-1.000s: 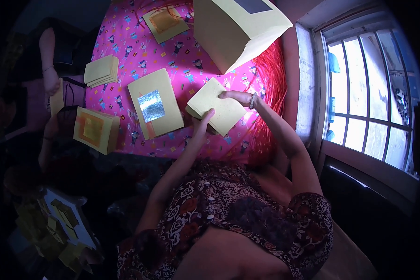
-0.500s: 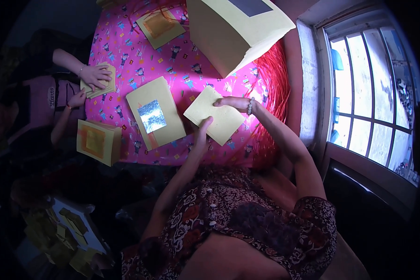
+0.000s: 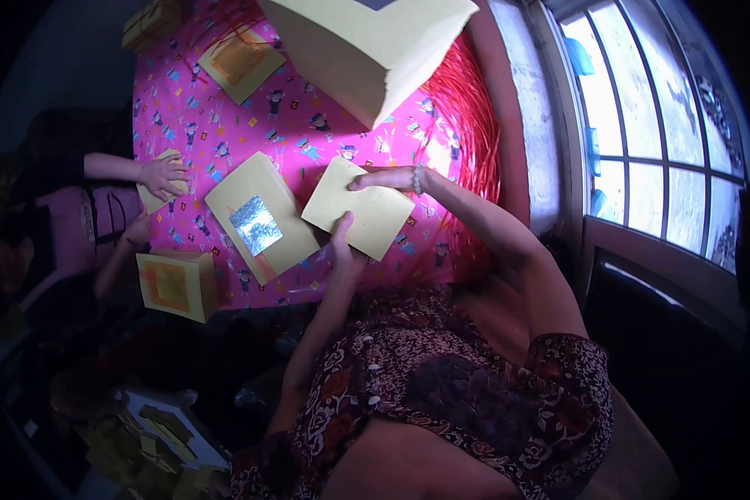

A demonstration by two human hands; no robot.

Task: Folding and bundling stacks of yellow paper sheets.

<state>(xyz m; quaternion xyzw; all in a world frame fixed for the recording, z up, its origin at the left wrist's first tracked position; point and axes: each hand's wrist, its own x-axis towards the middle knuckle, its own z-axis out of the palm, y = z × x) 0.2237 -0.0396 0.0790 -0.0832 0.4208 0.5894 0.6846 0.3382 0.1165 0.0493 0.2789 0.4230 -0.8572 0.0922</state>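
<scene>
Both my hands hold a pale yellow squarish stack of paper or card (image 3: 378, 220) above the pink table cover. My left hand (image 3: 342, 237) grips its near left edge, thumb on top and fingers hidden underneath. My right hand (image 3: 385, 178), with a beaded bracelet at the wrist, closes on the far right side, its thumb lying across the top. Just left of the stack lies a larger yellow paper piece (image 3: 246, 185) bearing a shiny silver square (image 3: 256, 225) and an orange strip by its near corner.
A big yellow box (image 3: 342, 58) stands at the back, beside red strands (image 3: 467, 125) along the right edge. Yellow pieces with orange squares sit at far left (image 3: 264, 77) and near left (image 3: 202, 283). Across the left edge, another person's hand (image 3: 162, 177) presses a small yellow stack (image 3: 152, 200).
The whole view has shifted, so most table things appear further left. My hands keep their hold on the yellow stack. The other person's hand has shifted on their small stack.
</scene>
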